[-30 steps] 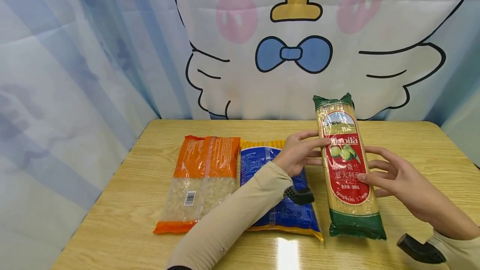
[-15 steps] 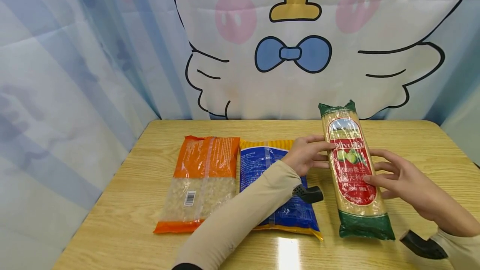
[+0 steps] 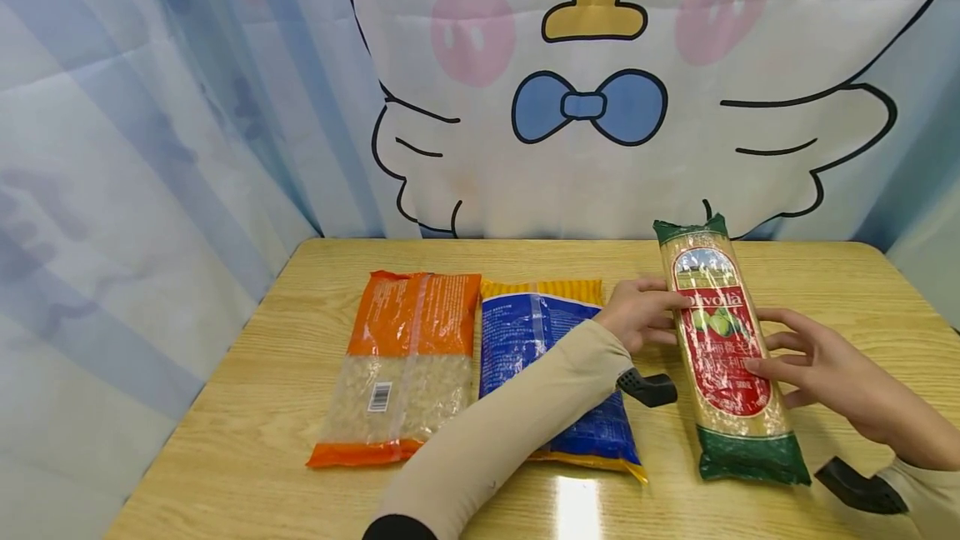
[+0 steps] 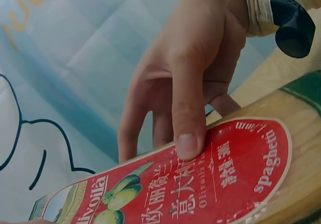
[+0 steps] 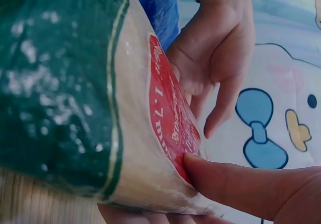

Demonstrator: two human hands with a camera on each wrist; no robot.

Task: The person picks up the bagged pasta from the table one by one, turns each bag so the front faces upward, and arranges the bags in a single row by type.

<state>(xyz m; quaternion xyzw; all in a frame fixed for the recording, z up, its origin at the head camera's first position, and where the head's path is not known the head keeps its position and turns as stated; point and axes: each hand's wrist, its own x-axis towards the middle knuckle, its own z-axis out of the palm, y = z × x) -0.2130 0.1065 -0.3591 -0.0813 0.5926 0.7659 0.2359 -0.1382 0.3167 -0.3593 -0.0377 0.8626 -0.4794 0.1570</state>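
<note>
The left hand (image 3: 639, 315) and right hand (image 3: 828, 369) grip the spaghetti packet (image 3: 724, 348) from opposite long sides, likely to steady its length; it leans, far end raised above the table (image 3: 240, 432), right of the blue bag (image 3: 513, 340).
</note>
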